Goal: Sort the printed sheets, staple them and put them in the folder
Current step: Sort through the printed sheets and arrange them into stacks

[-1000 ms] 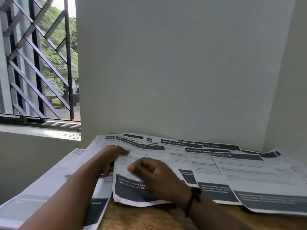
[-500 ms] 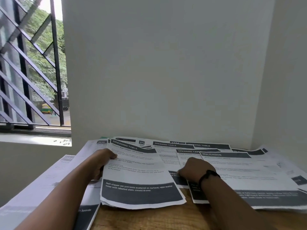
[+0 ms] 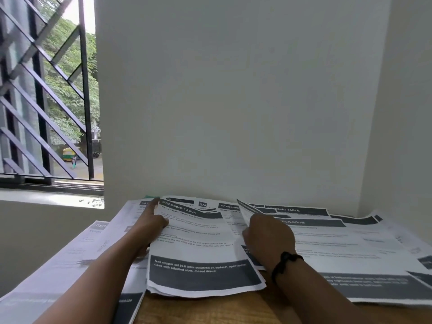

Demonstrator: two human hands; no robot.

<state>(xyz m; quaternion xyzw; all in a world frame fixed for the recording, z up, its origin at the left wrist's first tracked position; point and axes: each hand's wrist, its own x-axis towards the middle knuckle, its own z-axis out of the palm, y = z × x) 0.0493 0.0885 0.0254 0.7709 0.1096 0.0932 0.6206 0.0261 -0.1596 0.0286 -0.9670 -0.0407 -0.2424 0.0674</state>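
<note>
Plain white walls meet in a far right corner behind a brown wooden table [image 3: 210,309], and a window with a dark diagonal metal grille [image 3: 44,94] opens at the left onto trees and a yellow-green vehicle outside. White printed sheets with dark grey bands [image 3: 339,249] lie overlapping across the whole tabletop. Nearest the middle sits a small stack of sheets [image 3: 198,249] headed "DRESSING TABLE", its lower band reading "Nail clipper set (4-6 tools scattered on surface), open leather case with labelled slots, closed drawer". Farther sheets show "274", "DRESSING TABLE" again and "MULTI-ROOM". The left hand [image 3: 152,224] grips the left edge of that stack, thumb on top and fingers curled under. The right hand [image 3: 268,237], a black band on its wrist, pinches the next sheet to the right [image 3: 245,209] and holds its far end lifted off the pile. A sliver of something green [image 3: 150,197] peeks out at the far edge; whether it is the folder I cannot tell
</note>
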